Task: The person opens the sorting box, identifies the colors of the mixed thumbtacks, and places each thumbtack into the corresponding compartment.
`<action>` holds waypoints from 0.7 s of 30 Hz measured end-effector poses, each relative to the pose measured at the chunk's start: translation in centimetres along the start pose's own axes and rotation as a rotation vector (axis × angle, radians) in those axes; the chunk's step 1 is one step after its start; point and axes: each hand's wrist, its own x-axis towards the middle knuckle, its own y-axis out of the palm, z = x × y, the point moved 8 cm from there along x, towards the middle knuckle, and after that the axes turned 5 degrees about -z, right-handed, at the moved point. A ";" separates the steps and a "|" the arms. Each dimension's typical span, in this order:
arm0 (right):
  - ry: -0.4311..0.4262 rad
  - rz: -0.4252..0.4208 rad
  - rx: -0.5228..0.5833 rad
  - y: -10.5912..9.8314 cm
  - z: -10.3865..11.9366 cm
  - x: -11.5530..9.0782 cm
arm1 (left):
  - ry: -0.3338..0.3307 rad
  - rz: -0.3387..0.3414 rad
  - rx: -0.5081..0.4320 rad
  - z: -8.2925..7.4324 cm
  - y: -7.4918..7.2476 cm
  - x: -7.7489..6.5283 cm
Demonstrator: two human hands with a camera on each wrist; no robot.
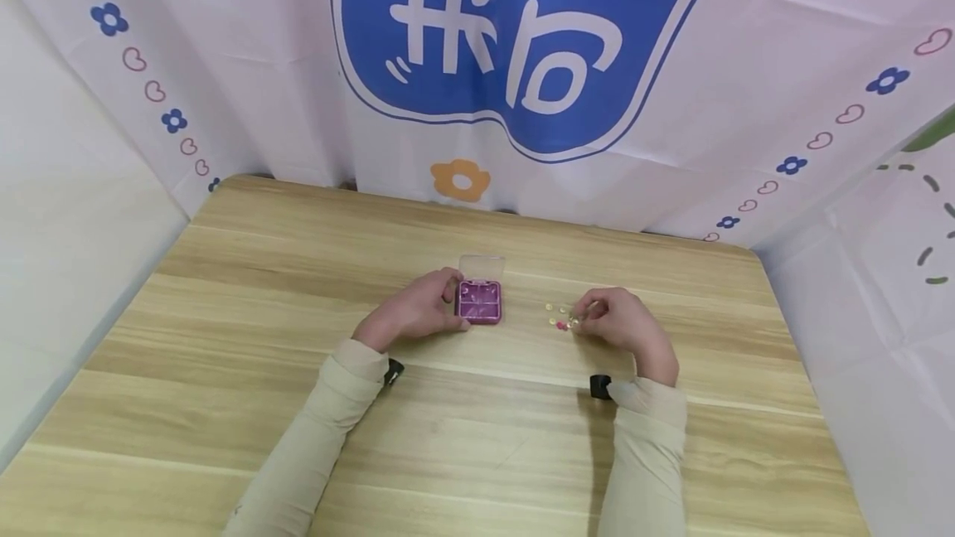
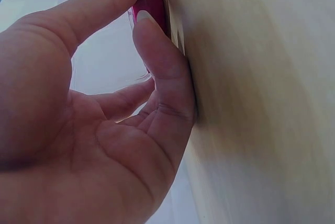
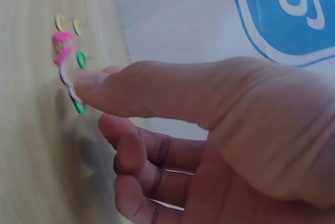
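Observation:
A small purple compartment box [image 1: 480, 302] stands on the table with its clear lid [image 1: 482, 268] raised at the back. My left hand [image 1: 425, 305] grips it by its left side, thumb at the front and fingers behind. The box's pink-red edge [image 2: 152, 4] shows between thumb and fingertips in the left wrist view. My right hand [image 1: 615, 323] is at a cluster of tiny pieces, thumb and forefinger close together. Under the thumb tip runs a wavy lilac strip [image 3: 68, 81], beside pink pieces [image 3: 63, 46] and a green stud [image 3: 81, 59]. Whether the fingertips hold one, I cannot tell.
Yellow studs with thin pins [image 3: 77, 26] lie at the far side of the cluster, to the right of the box. The wooden table [image 1: 477, 429] ends at a hanging white cloth [image 1: 298, 106] with a blue print. Both wrists carry dark straps.

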 end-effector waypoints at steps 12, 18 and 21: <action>0.060 0.009 -0.012 0.6 0.0 0.3 | -0.001 -0.004 0.006 -0.1 -0.1 0.1; 0.108 0.006 -0.043 0.6 -0.4 0.2 | -0.023 -0.002 0.012 0.1 0.0 0.0; 0.089 -0.004 -0.042 0.6 -0.3 0.3 | -0.024 0.003 0.005 0.2 0.0 -0.1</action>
